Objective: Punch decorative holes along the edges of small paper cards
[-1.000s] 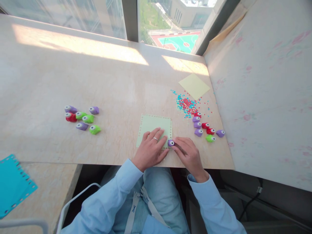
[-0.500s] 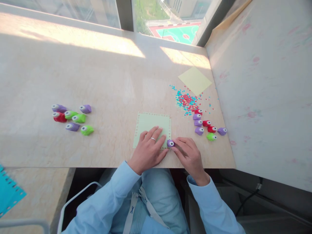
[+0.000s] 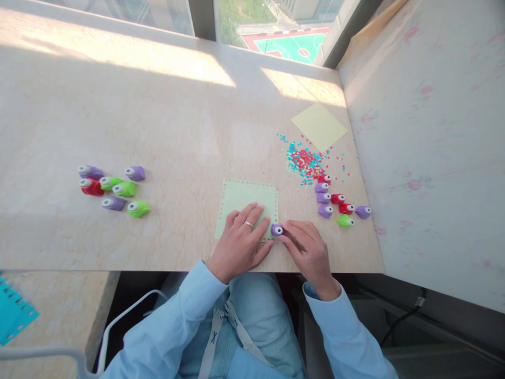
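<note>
A pale green sheet of paper [image 3: 246,197] lies in front of me, with small punched holes along its edges. Across its lower right part my left hand [image 3: 242,237] rests flat, fingers spread, a ring on one of them. My right hand [image 3: 307,247] pinches a small purple craft punch [image 3: 277,230] between thumb and fingers. The punch sits at the sheet's right edge near the lower corner, its white top marked with a dark star. My left fingers partly cover the paper beside it.
Several purple, red and green punches [image 3: 138,209] lie to the left, and more punches [image 3: 346,209] to the right. Behind the right group are scattered blue and red paper bits [image 3: 305,160] and a pale yellow sheet [image 3: 320,126]. Blue punched paper [image 3: 16,313] shows at lower left.
The view has shifted slightly. The purple punch stays at the sheet's right edge, perhaps a little higher along it. Both hands keep nearly the same pose.
</note>
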Demonstrator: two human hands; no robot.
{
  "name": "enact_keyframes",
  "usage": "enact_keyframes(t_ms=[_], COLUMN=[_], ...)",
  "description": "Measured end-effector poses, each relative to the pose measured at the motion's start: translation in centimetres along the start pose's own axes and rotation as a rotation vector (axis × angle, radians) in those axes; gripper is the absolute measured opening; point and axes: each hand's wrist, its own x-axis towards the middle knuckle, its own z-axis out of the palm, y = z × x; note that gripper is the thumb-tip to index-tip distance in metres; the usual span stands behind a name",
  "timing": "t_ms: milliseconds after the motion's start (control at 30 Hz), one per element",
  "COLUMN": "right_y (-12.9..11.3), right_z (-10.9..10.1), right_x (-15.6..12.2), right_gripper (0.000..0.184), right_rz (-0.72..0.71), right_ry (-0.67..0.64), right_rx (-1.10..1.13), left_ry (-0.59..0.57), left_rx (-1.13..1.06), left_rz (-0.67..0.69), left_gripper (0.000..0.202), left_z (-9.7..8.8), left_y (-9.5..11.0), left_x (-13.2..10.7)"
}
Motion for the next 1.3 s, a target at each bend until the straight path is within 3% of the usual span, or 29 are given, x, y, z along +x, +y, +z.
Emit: enact_keyframes(t_ms=[600,800,967,1133,1300], right_y=[0.1,0.2,-0.4,-1.6,-1.8], right_z=[0.3,0.0,-0.6,-1.6,-1.3], right_x=[-0.3,-0.5,-0.2,1.5,3.3], right_gripper=[0.023,0.023,0.024,0.022,0.025], right_rz=[-0.002,0.063,0.18,0.371,0.491], right_ry=[0.028,0.034,0.039,0.047,-0.107], right_rx=[-0.004,0.033,0.129,0.195,0.241], left_ry=[0.018,0.092,0.231,0.383,0.335], left_rx=[0.016,-0.007,-0.048,-0.082,-0.071], left_rz=[0.018,0.043,0.039,-0.061,-0.085], left_gripper=[0.04,0.039,0.03,0.024,0.021], left_z=[0.2,-0.1,0.0,0.5,0.5], left_y=[0.0,0.0,0.0,-0.3,-0.4], left_x=[-0.1,-0.2,-0.4,-0.4,-0.2])
